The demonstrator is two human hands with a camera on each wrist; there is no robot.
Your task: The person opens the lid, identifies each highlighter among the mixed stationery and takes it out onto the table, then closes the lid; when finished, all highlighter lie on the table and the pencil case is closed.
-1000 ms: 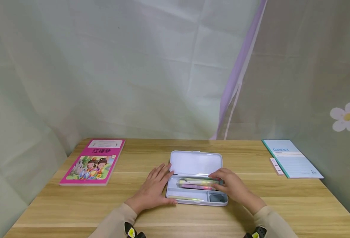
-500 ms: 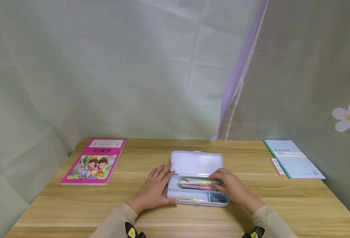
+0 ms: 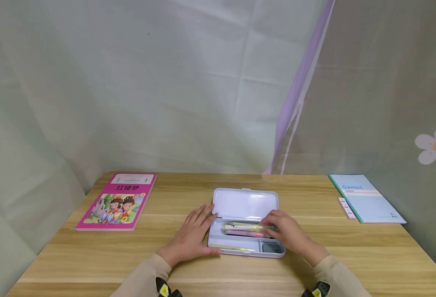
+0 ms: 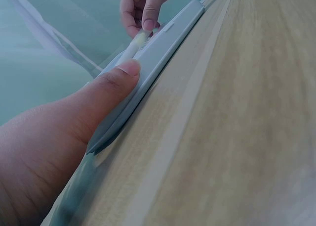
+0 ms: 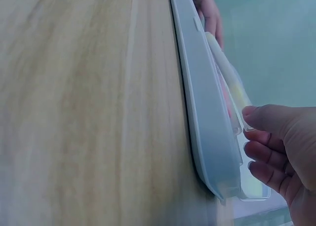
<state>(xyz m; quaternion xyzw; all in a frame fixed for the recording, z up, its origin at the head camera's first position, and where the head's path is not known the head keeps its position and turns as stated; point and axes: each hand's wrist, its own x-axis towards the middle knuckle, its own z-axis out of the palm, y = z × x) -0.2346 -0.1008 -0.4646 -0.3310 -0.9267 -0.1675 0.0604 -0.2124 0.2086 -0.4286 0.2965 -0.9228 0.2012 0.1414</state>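
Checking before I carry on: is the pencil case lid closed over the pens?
No, the head view shows the lid open on the far side of the pencil case, leaving the pens visible.

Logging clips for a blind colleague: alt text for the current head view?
A right hand pinches a pale pen at an open white pencil case; a left hand rests along its left side. On the wooden table, a pink book lies left, a notebook right.
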